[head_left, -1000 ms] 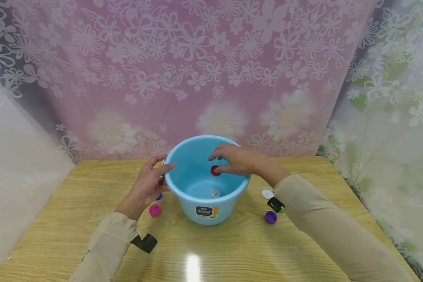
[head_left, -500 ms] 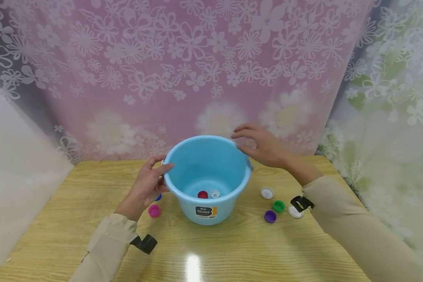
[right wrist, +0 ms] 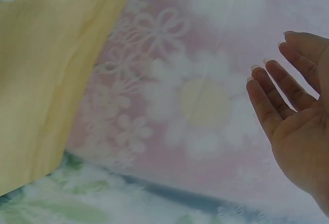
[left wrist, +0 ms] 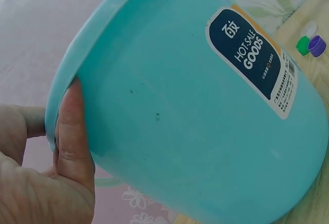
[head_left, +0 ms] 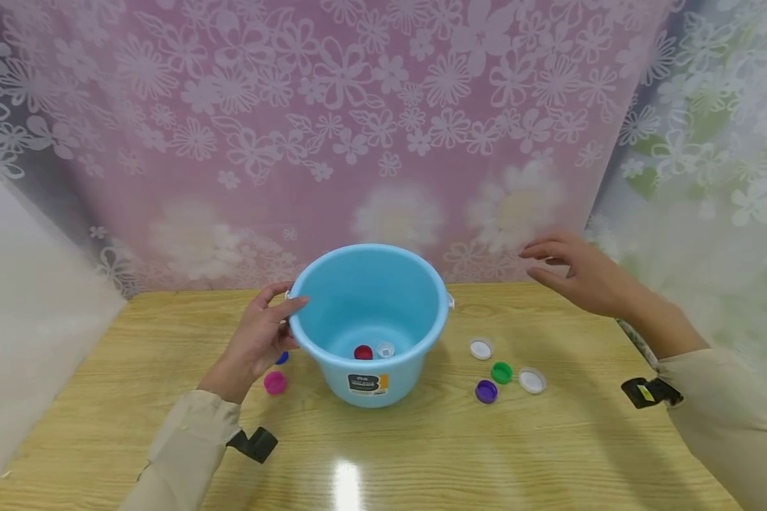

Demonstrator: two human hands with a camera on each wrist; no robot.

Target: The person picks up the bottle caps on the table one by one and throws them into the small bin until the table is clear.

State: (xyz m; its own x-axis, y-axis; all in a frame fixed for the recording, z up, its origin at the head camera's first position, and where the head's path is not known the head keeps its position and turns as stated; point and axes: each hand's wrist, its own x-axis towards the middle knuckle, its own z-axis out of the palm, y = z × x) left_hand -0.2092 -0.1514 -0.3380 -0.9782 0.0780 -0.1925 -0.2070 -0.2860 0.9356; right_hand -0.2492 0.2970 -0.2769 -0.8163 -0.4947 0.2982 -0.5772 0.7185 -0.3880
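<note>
A light blue bucket (head_left: 332, 305) stands on the wooden table, a label on its front. My left hand (head_left: 258, 337) grips its left rim, thumb over the edge and fingers beneath on the outside, as the left wrist view also shows. On the bucket's floor lie a red bottle cap (head_left: 363, 353) and a clear cap (head_left: 385, 350), side by side. My right hand (head_left: 584, 277) is in the air over the table's back right corner. Its fingers are relaxed and hold nothing; the palm shows in the right wrist view.
Right of the bucket lie a green cap (head_left: 501, 372), a purple cap (head_left: 486, 391) and two white caps (head_left: 481, 348). To its left are a pink cap (head_left: 275, 382) and a blue cap (head_left: 282, 358), partly behind the left hand. A flowered curtain (head_left: 383, 142) hangs behind the table (head_left: 422, 461).
My right hand let the red cap go inside the bucket, where it now lies on the floor, then moved out and far to the right. The left hand keeps its grip on the rim.
</note>
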